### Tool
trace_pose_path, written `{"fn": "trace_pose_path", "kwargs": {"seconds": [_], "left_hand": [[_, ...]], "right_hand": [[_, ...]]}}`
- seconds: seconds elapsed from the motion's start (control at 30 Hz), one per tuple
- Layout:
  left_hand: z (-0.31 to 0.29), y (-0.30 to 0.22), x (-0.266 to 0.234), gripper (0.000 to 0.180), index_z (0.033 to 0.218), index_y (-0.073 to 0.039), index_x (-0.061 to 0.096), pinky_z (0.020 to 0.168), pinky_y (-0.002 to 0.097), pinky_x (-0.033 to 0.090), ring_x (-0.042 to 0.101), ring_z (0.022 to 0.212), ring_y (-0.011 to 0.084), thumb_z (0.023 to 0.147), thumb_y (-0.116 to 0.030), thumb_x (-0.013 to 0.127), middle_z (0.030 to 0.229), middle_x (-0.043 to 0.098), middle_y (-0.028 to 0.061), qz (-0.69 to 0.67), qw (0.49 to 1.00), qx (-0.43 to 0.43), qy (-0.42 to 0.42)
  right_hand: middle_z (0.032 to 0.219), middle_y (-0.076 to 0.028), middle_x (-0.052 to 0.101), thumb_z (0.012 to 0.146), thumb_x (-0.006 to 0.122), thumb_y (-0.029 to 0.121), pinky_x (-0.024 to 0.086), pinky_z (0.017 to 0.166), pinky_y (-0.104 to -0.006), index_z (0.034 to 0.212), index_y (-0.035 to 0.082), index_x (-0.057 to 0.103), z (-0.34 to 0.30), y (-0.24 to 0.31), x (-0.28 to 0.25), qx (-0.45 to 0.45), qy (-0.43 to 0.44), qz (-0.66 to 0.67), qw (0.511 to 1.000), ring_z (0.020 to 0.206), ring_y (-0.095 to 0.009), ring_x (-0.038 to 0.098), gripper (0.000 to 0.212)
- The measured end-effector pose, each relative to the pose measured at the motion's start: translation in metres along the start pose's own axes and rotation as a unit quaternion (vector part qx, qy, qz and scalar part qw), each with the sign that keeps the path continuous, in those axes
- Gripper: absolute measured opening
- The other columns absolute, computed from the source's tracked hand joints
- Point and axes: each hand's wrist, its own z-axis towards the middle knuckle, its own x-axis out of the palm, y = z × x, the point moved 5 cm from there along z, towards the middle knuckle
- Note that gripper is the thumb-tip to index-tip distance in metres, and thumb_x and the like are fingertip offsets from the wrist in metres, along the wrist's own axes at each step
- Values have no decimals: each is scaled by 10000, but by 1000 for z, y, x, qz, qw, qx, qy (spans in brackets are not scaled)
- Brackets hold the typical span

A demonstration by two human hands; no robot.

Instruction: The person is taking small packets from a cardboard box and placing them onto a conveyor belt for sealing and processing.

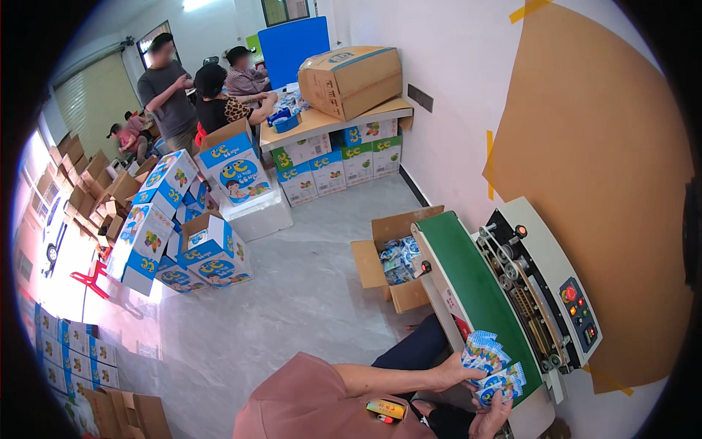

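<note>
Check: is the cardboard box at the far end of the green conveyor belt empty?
No. The open cardboard box at the far end of the green belt holds a pile of blue-and-white packets.

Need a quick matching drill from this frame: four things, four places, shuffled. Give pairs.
Things:
1. blue-and-white packets
2. open brown box
3. large closed carton
4. red plastic stool

Places:
A. on the floor at the far end of the green conveyor belt
B. on top of the wooden table by the wall
C. on the floor at the left, by the stacks of blue boxes
D. held in both hands, left hand and right hand, at the near end of the belt

Pairs: 1-D, 2-A, 3-B, 4-C
</note>
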Motion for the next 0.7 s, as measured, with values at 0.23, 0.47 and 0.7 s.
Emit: {"fn": "trace_pose_path", "kwargs": {"seconds": [0.23,0.47,0.7], "left_hand": [[1,0,-1,506,1287,-57,552,737,306,612,655,1015,161,834,-154,754,1166,648,46,-22,1000,-4,6],[-2,-4,-3,499,1297,-65,550,752,315,611,650,1028,164,842,-125,746,1179,646,39,-36,999,-8,1],[-2,3,4,527,1340,-73,507,771,360,619,631,1092,197,856,-80,715,1247,616,56,-92,994,-50,32]], "right_hand": [[1116,-128,649,972,581,153,601,534,-279,1325,25,442,2,3,-8,-15,-20,18,1000,844,-187,688,400],[1128,-122,640,979,574,201,564,513,-256,1346,45,435,9,2,-17,-14,-12,47,999,843,-177,675,422],[1180,-70,627,973,583,224,555,619,-309,1358,117,461,-7,11,-27,0,-38,84,996,958,-184,649,418]]}}
